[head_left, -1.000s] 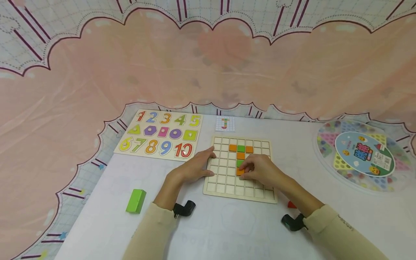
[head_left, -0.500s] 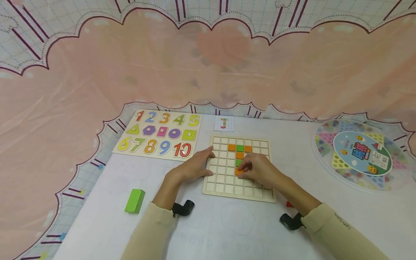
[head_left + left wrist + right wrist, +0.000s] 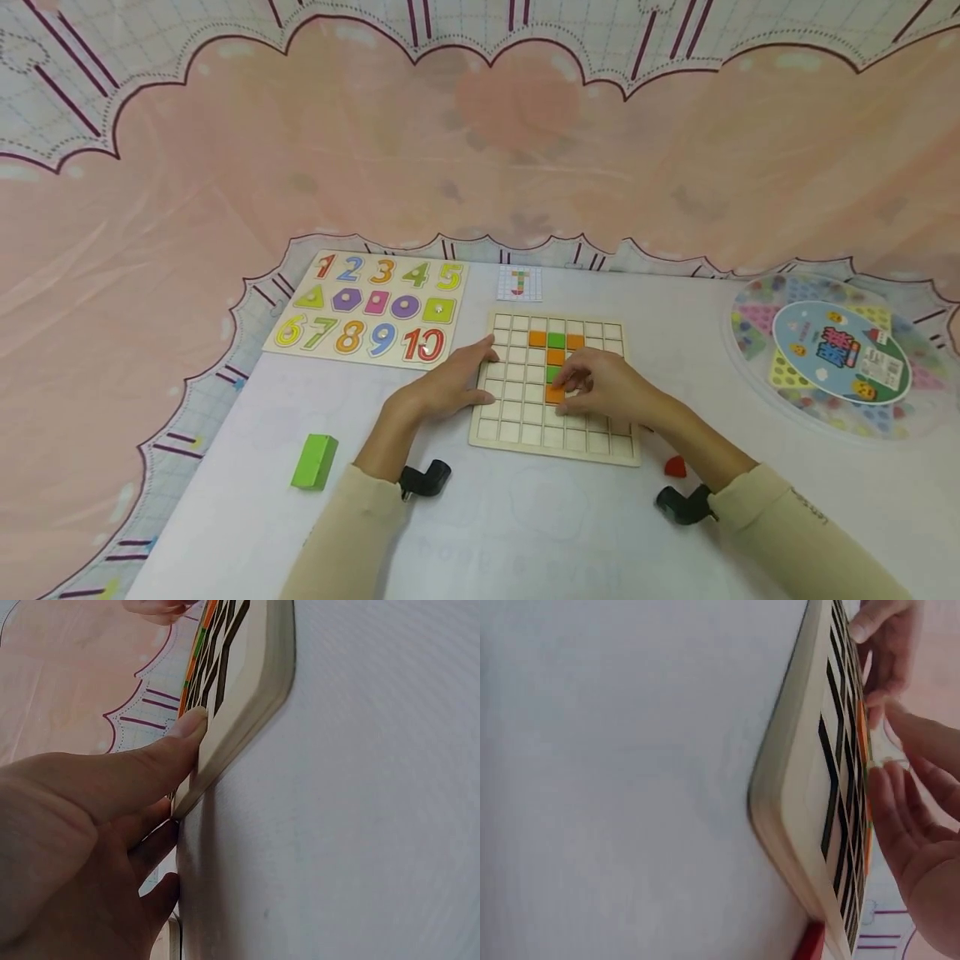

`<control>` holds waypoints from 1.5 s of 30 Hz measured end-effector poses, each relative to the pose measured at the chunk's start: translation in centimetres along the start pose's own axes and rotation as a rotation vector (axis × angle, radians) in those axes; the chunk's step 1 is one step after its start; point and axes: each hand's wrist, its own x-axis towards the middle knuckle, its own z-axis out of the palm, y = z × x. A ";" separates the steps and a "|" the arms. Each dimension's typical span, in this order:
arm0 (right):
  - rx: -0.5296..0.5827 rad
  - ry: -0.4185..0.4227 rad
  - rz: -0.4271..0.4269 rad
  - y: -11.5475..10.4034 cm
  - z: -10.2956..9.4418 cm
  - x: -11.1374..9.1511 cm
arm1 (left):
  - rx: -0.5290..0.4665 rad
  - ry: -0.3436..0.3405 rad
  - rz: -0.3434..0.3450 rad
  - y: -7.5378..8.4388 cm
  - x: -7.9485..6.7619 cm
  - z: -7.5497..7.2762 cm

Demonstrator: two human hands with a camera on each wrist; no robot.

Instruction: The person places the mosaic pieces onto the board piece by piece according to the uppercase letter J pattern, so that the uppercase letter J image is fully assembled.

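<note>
Two bare hands are at a square wooden grid board (image 3: 512, 412), pale and smooth, with rounded corners and straight lines between its square cells. The left hand (image 3: 447, 386) is spread: its thumb lies over the left rim, and the other fingers reach farther up along the same edge. The right hand (image 3: 609, 389) bends its fingertips down to an orange tile (image 3: 554, 395), flat and square, which is the lowest coloured one in the grid; whether the fingers pinch it or only touch it, I cannot tell. Above it are more green and orange tiles (image 3: 556, 340), making the form of a T.

Just behind the far edge lies a small card (image 3: 519, 284) with a J, and a number puzzle (image 3: 442, 293) comes near the left fingers. By the right near corner is a red piece (image 3: 676, 467) with a curved side. White tabletop (image 3: 487, 533) gives wide room in front, also toward the rectangular green block (image 3: 313, 462) and the round plastic pack (image 3: 840, 354).
</note>
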 end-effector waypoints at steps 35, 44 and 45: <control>-0.131 0.095 0.107 4.5 -4.8 -9.2 | 0.006 0.003 -0.012 0.2 0.1 -0.1; -0.118 0.079 0.090 5.8 -4.1 -9.0 | 0.004 0.002 -0.011 0.1 0.2 0.1; -0.117 0.080 0.094 5.8 -4.0 -9.0 | 0.002 0.001 -0.008 0.1 0.2 0.1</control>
